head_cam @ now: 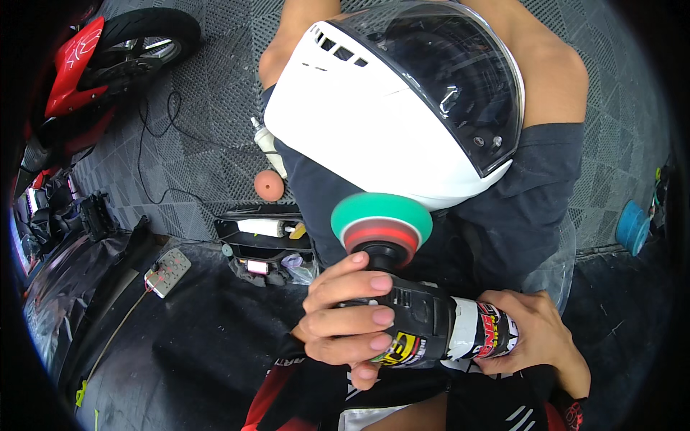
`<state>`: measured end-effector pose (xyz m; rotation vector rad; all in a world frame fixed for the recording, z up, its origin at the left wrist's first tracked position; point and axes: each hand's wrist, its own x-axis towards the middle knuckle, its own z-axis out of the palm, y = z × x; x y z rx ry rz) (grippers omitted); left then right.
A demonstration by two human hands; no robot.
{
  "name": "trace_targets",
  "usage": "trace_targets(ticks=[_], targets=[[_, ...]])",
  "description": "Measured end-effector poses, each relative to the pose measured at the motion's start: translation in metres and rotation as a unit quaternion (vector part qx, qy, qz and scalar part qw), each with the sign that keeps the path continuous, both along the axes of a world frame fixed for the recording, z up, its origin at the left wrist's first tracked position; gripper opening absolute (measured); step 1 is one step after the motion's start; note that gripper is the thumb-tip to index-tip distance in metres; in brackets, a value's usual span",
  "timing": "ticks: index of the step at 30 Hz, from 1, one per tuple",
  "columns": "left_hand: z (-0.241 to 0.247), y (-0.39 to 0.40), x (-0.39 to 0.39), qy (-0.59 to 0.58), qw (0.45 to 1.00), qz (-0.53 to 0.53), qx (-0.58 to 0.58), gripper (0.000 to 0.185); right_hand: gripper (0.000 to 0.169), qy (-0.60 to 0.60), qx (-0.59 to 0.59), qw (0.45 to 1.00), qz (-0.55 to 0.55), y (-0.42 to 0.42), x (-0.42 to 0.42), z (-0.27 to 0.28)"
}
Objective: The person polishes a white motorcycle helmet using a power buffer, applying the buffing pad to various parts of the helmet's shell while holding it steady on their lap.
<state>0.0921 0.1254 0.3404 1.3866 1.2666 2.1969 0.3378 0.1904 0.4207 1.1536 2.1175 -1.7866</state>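
Observation:
A white motorcycle helmet [356, 118] with a clear visor [453, 75] rests on my lap, between my bare knees. Both hands hold a black electric polisher [431, 318] covered with stickers. Fingers of my left hand [350, 318] wrap over its head, just behind the pad. At the right, my right hand [533, 328] grips the rear of its body. The green foam pad [381, 213] on its red-rimmed backing plate looks blurred, as if spinning. Its upper edge is at the helmet's lower rim; whether they touch, I cannot tell.
A bottle [268, 145] and an orange foam pad [268, 185] lie on the grey tiled floor. Left of my lap are a black tray [259, 249] with bottles and a power strip [168, 272] with cords. A red motorcycle [75, 75] stands upper left, a blue container [633, 227] right.

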Motion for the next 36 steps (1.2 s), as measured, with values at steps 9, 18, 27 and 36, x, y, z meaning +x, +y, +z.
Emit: trace_targets(ticks=[9,18,27,36], targets=[[0.003,0.002,-0.010,-0.020,1.000,-0.005,-0.015,0.040,0.074,0.012,-0.037,0.999,-0.007,0.002,-0.015,0.002],[0.004,0.021,-0.009,-0.021,0.999,-0.003,0.044,0.045,0.074,0.010,-0.033,0.999,-0.024,-0.002,-0.016,0.008],[0.004,0.027,-0.038,-0.001,0.996,-0.092,-0.003,0.044,0.078,0.053,-0.008,0.997,-0.047,-0.013,-0.029,-0.005],[0.017,0.028,-0.063,0.001,0.998,-0.062,-0.021,0.042,0.080,0.088,-0.055,0.994,-0.029,-0.010,-0.058,-0.013]])
